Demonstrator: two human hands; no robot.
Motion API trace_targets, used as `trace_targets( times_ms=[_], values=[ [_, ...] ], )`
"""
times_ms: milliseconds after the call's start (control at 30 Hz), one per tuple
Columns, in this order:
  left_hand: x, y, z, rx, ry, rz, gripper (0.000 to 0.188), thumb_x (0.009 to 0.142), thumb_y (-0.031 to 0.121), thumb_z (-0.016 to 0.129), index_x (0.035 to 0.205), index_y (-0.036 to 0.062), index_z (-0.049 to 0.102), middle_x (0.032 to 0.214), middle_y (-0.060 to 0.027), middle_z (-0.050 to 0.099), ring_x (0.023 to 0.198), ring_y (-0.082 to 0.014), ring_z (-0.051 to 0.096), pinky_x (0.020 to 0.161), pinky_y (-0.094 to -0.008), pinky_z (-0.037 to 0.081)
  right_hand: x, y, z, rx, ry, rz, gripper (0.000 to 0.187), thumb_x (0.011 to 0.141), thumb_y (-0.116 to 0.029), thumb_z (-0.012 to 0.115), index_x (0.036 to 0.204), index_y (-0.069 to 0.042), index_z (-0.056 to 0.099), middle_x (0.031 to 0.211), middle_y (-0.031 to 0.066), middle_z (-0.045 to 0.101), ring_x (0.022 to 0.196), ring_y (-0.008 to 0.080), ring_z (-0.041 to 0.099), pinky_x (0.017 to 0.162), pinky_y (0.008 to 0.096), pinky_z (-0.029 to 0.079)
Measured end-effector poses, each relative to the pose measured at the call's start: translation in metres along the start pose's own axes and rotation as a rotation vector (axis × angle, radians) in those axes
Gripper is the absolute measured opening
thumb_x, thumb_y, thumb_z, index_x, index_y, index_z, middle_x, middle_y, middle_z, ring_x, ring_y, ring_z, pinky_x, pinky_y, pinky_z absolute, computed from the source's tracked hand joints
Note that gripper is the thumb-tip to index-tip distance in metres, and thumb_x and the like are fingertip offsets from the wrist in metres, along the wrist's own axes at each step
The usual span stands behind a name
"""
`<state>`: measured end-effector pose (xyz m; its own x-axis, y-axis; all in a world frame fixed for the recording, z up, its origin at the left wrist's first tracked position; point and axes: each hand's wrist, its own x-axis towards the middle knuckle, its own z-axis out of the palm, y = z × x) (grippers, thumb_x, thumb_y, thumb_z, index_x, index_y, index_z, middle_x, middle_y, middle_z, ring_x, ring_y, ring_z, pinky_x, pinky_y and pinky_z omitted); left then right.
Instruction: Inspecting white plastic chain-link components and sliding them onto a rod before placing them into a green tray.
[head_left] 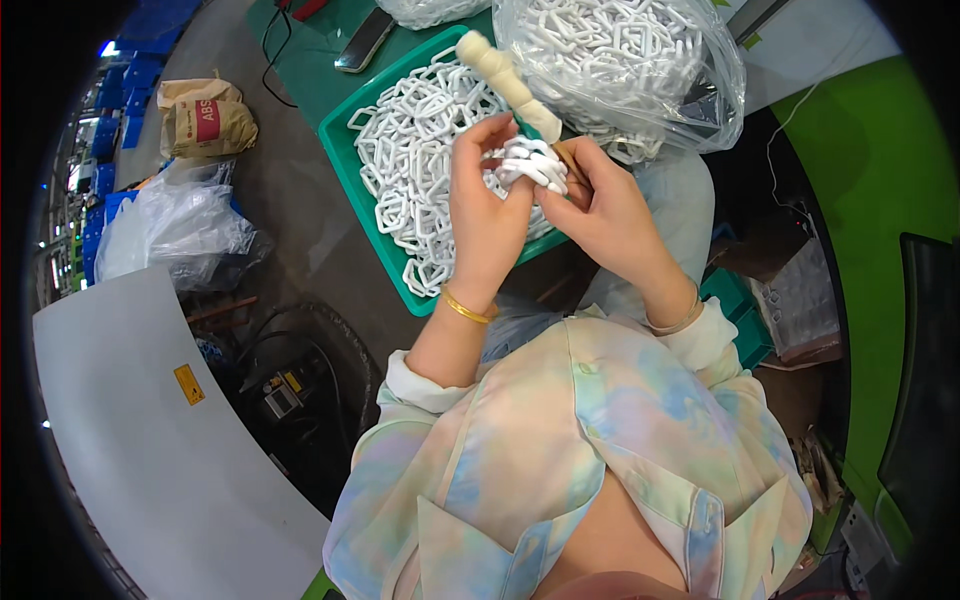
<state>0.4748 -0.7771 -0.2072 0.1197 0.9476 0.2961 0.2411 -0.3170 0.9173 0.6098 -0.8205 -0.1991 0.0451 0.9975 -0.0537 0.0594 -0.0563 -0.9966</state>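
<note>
Over a green tray (pixel 352 195), my two hands come together around a small bunch of white plastic links (pixel 532 165). My left hand (pixel 487 205) curls round the near-left side of the bunch, its thumb pressed against the links. My right hand (pixel 615 210) pinches the bunch from the right. Just beyond the fingers, a tool handle wrapped in cream-coloured material (pixel 505 80) slants up and left, with a bit of green at its lower end. Its working end is hidden, and I cannot tell which hand, if either, grips it. Many loose white links (pixel 420 150) fill the tray.
A clear plastic bag (pixel 720 60) full of white links sits beyond my right hand. A phone-like dark object (pixel 365 40) lies on the green table (pixel 310 50). Left are a brown paper sack (pixel 208 125), clear plastic bags (pixel 175 230) and a grey panel (pixel 150 400).
</note>
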Motion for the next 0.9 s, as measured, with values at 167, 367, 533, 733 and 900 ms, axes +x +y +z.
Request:
trace_targets(
  times_ms=[167, 367, 533, 733, 900],
  values=[
    [0.012, 0.006, -0.021, 0.22, -0.293, 0.008, 0.019, 0.089, 0.0, 0.054, 0.108, 0.0008, 0.057, 0.094, -0.0109, 0.065, 0.082, -0.0295, 0.063, 0.077, -0.0356, 0.05, -0.003, 0.002, -0.003, 0.012, -0.008, -0.038, 0.021, 0.091, -0.011, 0.065, 0.107, -0.001, 0.056, 0.079, -0.0053, 0.049, 0.07, 0.0027, 0.039, 0.06, 0.0198, 0.035],
    [0.018, -0.02, -0.03, -0.616, -0.309, -0.513, 0.017, 0.099, 0.011, 0.048, 0.109, 0.0023, 0.06, 0.095, -0.0054, 0.065, 0.08, -0.0138, 0.062, 0.07, -0.028, 0.052, -0.017, 0.012, -0.026, -0.337, -0.025, -0.182, 0.017, 0.1, -0.016, 0.052, 0.1, -0.002, 0.062, 0.073, 0.0064, 0.057, 0.063, 0.0132, 0.052, 0.061, 0.0279, 0.042],
    [0.023, -0.028, -0.023, -1.733, -0.352, -1.091, 0.019, 0.098, 0.014, 0.05, 0.11, 0.0027, 0.059, 0.094, -0.0091, 0.062, 0.088, -0.0217, 0.058, 0.084, -0.0362, 0.048, -0.032, 0.022, -0.028, -0.474, 0.002, -0.255, 0.014, 0.096, -0.013, 0.055, 0.098, -0.003, 0.064, 0.078, 0.0135, 0.062, 0.066, 0.0284, 0.061, 0.06, 0.0331, 0.046],
    [0.015, -0.011, -0.014, -1.676, -0.201, -1.289, 0.026, 0.096, 0.02, 0.049, 0.106, 0.0004, 0.063, 0.095, -0.01, 0.063, 0.095, -0.025, 0.056, 0.093, -0.0445, 0.042, -0.02, 0.012, -0.028, -0.57, 0.157, -0.358, 0.01, 0.094, -0.011, 0.057, 0.097, -0.004, 0.063, 0.081, 0.014, 0.063, 0.068, 0.0327, 0.063, 0.059, 0.0364, 0.047],
    [0.009, -0.019, -0.015, -1.484, -0.255, -1.068, 0.017, 0.096, 0.018, 0.056, 0.108, 0.0067, 0.061, 0.091, -0.0068, 0.063, 0.093, -0.024, 0.058, 0.083, -0.0376, 0.049, -0.022, 0.013, -0.025, -0.567, 0.139, -0.341, 0.012, 0.095, -0.013, 0.058, 0.098, -0.003, 0.063, 0.078, 0.0126, 0.062, 0.066, 0.0267, 0.062, 0.058, 0.0336, 0.046]
  ],
)
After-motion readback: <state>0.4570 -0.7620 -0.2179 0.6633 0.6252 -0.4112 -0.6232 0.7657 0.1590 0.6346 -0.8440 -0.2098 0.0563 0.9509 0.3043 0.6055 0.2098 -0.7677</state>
